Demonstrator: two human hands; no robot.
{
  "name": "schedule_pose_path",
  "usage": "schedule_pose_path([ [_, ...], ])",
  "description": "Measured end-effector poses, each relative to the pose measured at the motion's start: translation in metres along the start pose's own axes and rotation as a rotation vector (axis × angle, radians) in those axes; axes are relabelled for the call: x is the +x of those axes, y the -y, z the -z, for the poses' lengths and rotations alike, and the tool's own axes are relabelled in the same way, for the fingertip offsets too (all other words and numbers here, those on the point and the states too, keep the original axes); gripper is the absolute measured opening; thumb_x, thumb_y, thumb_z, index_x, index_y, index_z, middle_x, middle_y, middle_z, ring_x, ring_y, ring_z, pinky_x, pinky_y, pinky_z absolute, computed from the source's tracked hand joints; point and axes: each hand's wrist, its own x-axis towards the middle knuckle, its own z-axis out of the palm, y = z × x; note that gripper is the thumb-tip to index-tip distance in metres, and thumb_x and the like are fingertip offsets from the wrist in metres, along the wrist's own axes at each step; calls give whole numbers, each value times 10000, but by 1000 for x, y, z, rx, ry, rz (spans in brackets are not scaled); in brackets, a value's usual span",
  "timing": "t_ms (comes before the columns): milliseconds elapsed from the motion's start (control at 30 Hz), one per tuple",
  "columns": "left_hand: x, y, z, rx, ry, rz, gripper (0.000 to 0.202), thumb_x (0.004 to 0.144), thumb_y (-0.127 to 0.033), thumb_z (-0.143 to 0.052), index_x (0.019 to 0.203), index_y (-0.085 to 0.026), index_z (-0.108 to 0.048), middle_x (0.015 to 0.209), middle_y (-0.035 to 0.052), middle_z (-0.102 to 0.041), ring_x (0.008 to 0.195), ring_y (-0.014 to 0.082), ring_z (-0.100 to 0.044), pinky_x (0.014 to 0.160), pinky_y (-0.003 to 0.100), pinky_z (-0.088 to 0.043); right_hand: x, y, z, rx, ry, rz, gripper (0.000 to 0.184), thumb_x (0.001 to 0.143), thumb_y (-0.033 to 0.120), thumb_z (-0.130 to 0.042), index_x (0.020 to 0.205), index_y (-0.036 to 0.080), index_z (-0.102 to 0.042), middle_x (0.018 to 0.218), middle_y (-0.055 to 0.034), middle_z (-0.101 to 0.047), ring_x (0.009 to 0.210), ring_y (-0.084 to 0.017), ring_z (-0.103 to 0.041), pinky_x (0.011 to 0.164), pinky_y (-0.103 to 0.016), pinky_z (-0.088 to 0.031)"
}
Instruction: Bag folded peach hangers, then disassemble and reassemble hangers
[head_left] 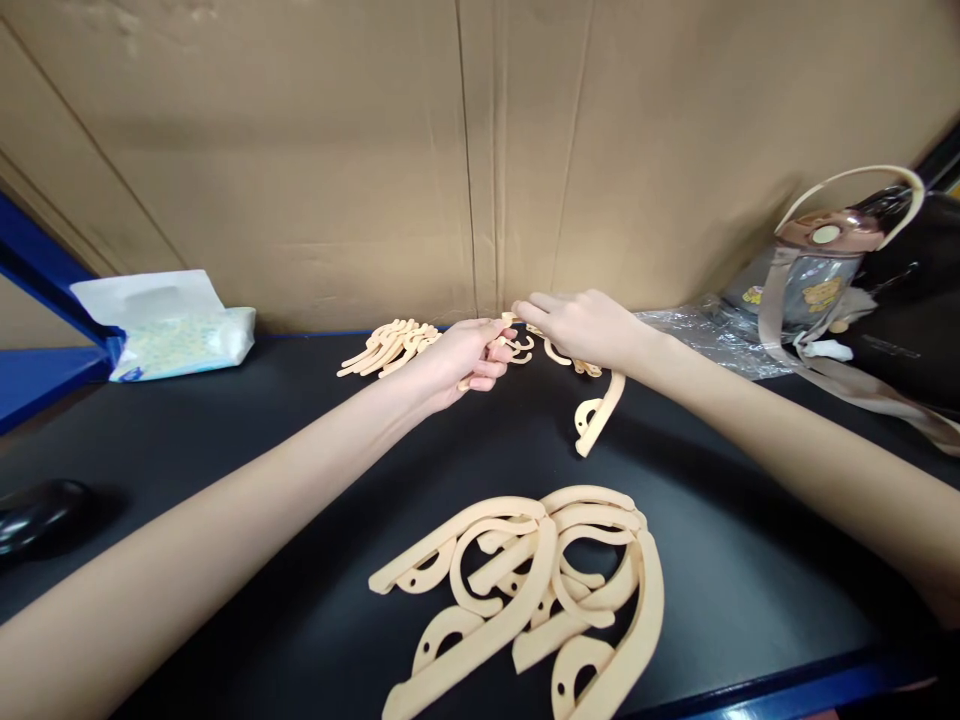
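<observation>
My left hand (476, 358) is closed round a cream plastic hanger piece, mostly hidden by its fingers. Close beside it, my right hand (577, 325) has its fingers bent in a pinch at a small cream part (510, 319) between the two hands. Below the right hand a cream hanger arm (602, 412) slants down; whether it is held or lies on the table is unclear. More cream hooks (520, 347) lie behind the hands. Left of them is a pile of curved cream pieces (390, 345). Nearest me, several folding hangers (525, 590) lie overlapping.
A black table (300, 440) backs onto a cardboard wall (300, 150). A wipes pack (180, 340) lies at left, a black mouse (41, 515) nearer. At right are clear plastic wrap (697, 338), a strapped water bottle (817, 270) and a black bag (907, 300).
</observation>
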Motion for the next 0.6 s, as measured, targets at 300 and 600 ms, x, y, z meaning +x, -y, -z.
schedule_pose_path([
  [300,21,27,-18,405,-241,-299,141,955,-161,-488,824,-211,-484,635,-24,-500,534,118,-480,487,214,-313,3,-28,-17,108,180,-224,273,921,114,-434,1132,117,-607,795,-122,-683,641,-218,-591,547,-307,-224],
  [600,21,-9,70,710,-466,-332,178,805,-322,-684,685,-194,-655,700,41,-625,693,210,-569,666,328,-399,-1,-52,-4,813,63,-362,257,1004,261,-392,835,187,-571,664,-10,-558,545,-132,-501,582,-269,-372],
])
